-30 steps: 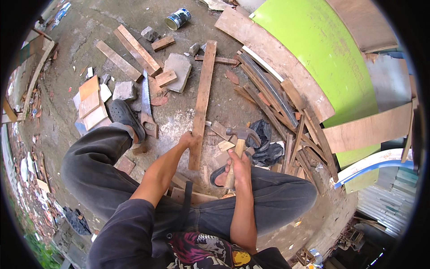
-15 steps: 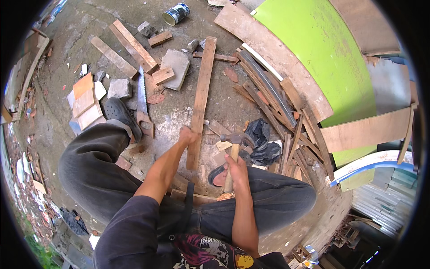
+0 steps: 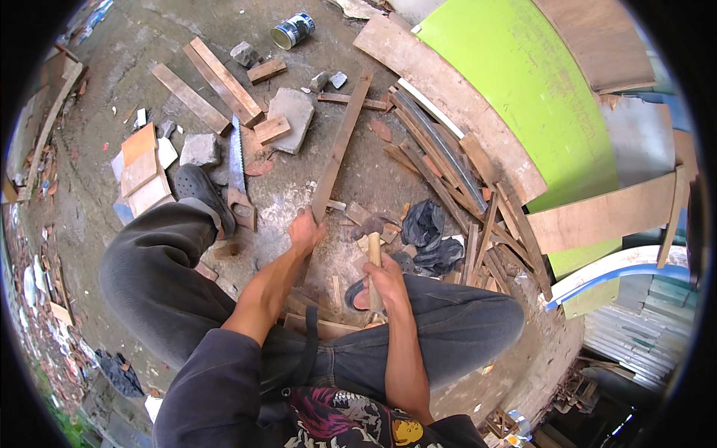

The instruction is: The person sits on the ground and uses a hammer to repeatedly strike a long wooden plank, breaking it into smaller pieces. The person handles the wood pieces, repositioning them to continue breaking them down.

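Observation:
My left hand is closed around the lower part of a long wooden plank. The plank slants up and away to the right, its narrow side turned more toward me. Below the hand, its near end runs down between my legs, partly behind my forearm. In my right hand is a hammer, gripped by its light wooden handle. The hammer's head is blurred and hard to make out at the handle's far end. Wood offcuts and a black plastic bag lie just past the hammer.
A handsaw lies by my left shoe. Beyond are a flat stone slab, wood blocks and a paint can. To the right lie a pile of wood strips and a green panel.
The plank has rolled toward its edge and its far end has shifted slightly right. My left hand has moved a little nearer and left with it. The hammer's head has swung left and down.

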A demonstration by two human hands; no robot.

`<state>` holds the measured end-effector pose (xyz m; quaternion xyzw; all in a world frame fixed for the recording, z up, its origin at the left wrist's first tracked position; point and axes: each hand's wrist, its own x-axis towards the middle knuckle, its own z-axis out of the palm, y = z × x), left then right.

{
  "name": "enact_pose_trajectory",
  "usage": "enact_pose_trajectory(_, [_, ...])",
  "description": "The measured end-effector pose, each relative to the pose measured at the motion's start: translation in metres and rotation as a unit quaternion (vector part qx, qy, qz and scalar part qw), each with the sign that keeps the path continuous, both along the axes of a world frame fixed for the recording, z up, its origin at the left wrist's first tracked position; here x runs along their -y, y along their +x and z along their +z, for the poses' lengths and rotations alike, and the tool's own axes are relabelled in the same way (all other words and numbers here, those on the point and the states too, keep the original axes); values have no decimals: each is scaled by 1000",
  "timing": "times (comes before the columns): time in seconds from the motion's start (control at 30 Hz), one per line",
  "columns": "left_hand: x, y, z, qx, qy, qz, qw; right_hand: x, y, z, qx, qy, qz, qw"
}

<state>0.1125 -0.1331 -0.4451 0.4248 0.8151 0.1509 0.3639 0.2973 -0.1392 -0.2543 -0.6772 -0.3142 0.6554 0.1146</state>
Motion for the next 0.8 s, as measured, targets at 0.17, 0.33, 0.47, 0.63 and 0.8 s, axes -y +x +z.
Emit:
enact_pose_trajectory(0.17, [12, 13, 6, -12, -51, 29, 998, -3, -4, 13, -8, 21, 49, 999])
enact_pose_trajectory(0.33, [8, 13, 9, 20, -121, -41, 992, -9, 25, 41, 32, 23, 76, 996])
enact_pose_trajectory(0.47, [6, -2, 0, 37, -121, -63, 990, -25, 59, 101, 108, 80, 163, 977])
enact_pose_trajectory(0.63, [1, 13, 8, -8, 53, -45, 998, -60, 94, 139, 152, 54, 221, 962])
enact_pose_trajectory(0.8, [-26, 39, 17, 10, 58, -237, 970, -70, 114, 67, 277, 158, 409, 855])
